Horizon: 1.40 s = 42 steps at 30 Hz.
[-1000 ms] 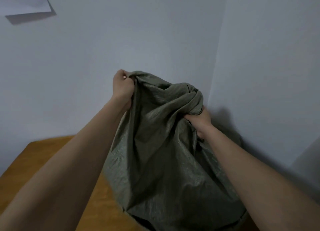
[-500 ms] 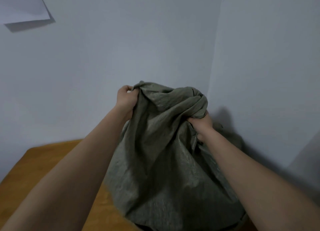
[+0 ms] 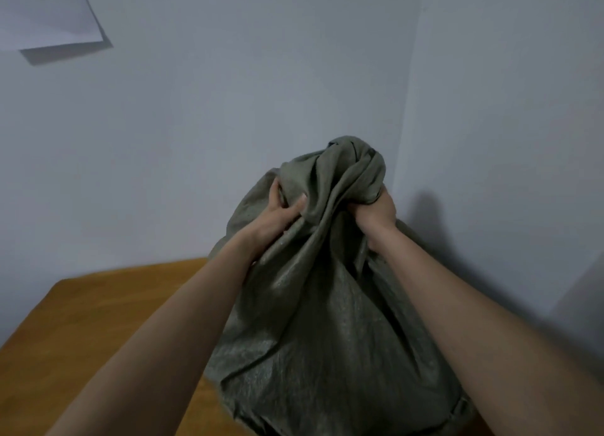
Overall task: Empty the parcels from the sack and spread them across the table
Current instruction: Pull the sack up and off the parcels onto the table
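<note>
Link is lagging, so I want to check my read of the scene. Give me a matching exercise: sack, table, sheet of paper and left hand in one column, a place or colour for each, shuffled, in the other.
Column one:
1. sack
2. table
3. sheet of paper
4. left hand

Column two:
A. white, on the wall at upper left
B. orange-brown wood
C. grey-green, bunched at the top
D. grips the sack's fabric left of the bunched top

Pairs: 1-C, 2-B, 3-A, 4-D
</note>
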Tool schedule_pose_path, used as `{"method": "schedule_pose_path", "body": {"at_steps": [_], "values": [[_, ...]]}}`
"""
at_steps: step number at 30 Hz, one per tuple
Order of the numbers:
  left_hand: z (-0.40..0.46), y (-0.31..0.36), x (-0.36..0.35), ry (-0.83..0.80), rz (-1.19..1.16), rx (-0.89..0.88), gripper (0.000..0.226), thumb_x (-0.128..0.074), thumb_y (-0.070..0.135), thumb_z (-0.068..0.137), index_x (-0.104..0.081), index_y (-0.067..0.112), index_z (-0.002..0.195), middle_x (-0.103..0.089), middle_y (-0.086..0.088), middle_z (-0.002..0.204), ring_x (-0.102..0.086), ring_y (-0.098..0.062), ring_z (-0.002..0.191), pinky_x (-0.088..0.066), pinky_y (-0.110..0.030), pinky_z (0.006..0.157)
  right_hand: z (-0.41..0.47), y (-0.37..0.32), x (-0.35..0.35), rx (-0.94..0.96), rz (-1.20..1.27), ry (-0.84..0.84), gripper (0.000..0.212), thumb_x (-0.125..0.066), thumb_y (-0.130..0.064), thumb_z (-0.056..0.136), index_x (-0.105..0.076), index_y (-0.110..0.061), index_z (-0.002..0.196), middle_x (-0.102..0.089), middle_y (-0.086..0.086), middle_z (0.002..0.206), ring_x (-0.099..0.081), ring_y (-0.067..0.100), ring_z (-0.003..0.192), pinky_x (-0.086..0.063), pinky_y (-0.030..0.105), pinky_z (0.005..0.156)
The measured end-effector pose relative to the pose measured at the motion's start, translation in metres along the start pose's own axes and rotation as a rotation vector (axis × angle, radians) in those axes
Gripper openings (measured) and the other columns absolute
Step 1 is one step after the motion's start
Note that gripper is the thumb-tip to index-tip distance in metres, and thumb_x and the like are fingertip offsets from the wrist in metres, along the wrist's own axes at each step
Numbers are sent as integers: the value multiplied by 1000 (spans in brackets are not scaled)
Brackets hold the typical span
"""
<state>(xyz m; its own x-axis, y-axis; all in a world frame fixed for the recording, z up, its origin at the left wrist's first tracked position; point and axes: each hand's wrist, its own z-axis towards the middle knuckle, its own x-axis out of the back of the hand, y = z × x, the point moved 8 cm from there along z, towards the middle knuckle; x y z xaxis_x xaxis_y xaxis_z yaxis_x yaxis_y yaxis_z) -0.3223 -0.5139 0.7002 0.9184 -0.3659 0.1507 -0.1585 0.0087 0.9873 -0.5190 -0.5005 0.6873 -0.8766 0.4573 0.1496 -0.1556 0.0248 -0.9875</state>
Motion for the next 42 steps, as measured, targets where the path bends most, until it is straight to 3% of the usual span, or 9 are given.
{"method": "schedule_pose_path", "body": {"at_steps": [5, 10, 15, 19, 26, 30, 34, 39, 42], "values": [[19, -6, -20, -55, 130, 25, 134, -90, 59, 40, -21, 21, 148, -52, 2, 134, -53, -13, 121, -45, -39, 105, 0, -11, -10, 50, 33, -177, 47, -72, -25, 77, -61, -23, 122, -69, -4, 107, -65, 16, 96, -54, 36, 89], [23, 6, -31, -18, 105, -33, 72, -90, 31, 59, -60, 12, 122, -68, 2, 114, -64, -10, 106, -51, -30, 96, 1, -8, -23, -46, 133, -321, 27, -66, -19, 84, -67, -13, 110, -72, 5, 103, -69, 22, 95, -55, 41, 90], [30, 5, -18, 233, 7, -65, 106, -96, 43, 37, -52, 9, 127, -69, 1, 111, -68, -9, 100, -56, -32, 89, -5, -4, -37, -226, 242, -484, 47, -50, -22, 75, -65, 3, 112, -69, 18, 107, -65, 32, 100, -50, 42, 96], [30, -1, -7, 368, -29, -50, 87, -91, 22, 45, -52, 11, 122, -69, -1, 105, -69, -14, 95, -58, -31, 81, -10, 4, -48, -297, 336, -583, 49, -51, -31, 62, -59, -9, 104, -56, 14, 95, -53, 27, 89, -42, 36, 78], [30, -11, 26, 541, 39, -34, 62, -85, 10, 59, -59, 13, 115, -68, 1, 101, -66, -14, 92, -54, -21, 74, -23, 16, -63, -321, 141, -692, 18, -54, -31, 89, -60, -19, 99, -62, 1, 83, -59, 15, 74, -47, 26, 65], [24, -23, 64, 698, 38, 27, 65, -85, 12, 61, -58, 11, 121, -66, 1, 107, -63, -12, 94, -46, -16, 78, -17, 26, -49, -179, -306, -682, 79, -74, -45, 78, -34, -31, 145, -53, -4, 129, -52, 17, 119, -48, 37, 96], [18, -44, 85, 771, -35, 82, 67, -83, 8, 66, -53, 11, 125, -62, -1, 111, -60, -15, 98, -43, -19, 86, -18, 54, -28, -89, -1043, -849, 125, -79, -64, 60, -3, -32, 154, 0, 8, 160, -11, 31, 146, -22, 47, 117], [19, -67, 93, 776, -73, 161, 68, -85, 14, 62, -55, 12, 123, -63, -5, 113, -62, -22, 101, -50, -28, 86, -19, 104, -7, -282, -1015, -726, 136, -86, -42, 66, 21, -31, 150, 18, 11, 159, -7, 33, 147, -26, 46, 115], [20, -73, 93, 762, -76, 185, 68, -86, 16, 58, -57, 13, 120, -64, -5, 111, -64, -22, 98, -51, -27, 82, -16, 117, -2, -249, -889, -631, 114, -82, -37, 72, -6, -23, 155, -20, 10, 158, -30, 28, 141, -33, 37, 112]]}}
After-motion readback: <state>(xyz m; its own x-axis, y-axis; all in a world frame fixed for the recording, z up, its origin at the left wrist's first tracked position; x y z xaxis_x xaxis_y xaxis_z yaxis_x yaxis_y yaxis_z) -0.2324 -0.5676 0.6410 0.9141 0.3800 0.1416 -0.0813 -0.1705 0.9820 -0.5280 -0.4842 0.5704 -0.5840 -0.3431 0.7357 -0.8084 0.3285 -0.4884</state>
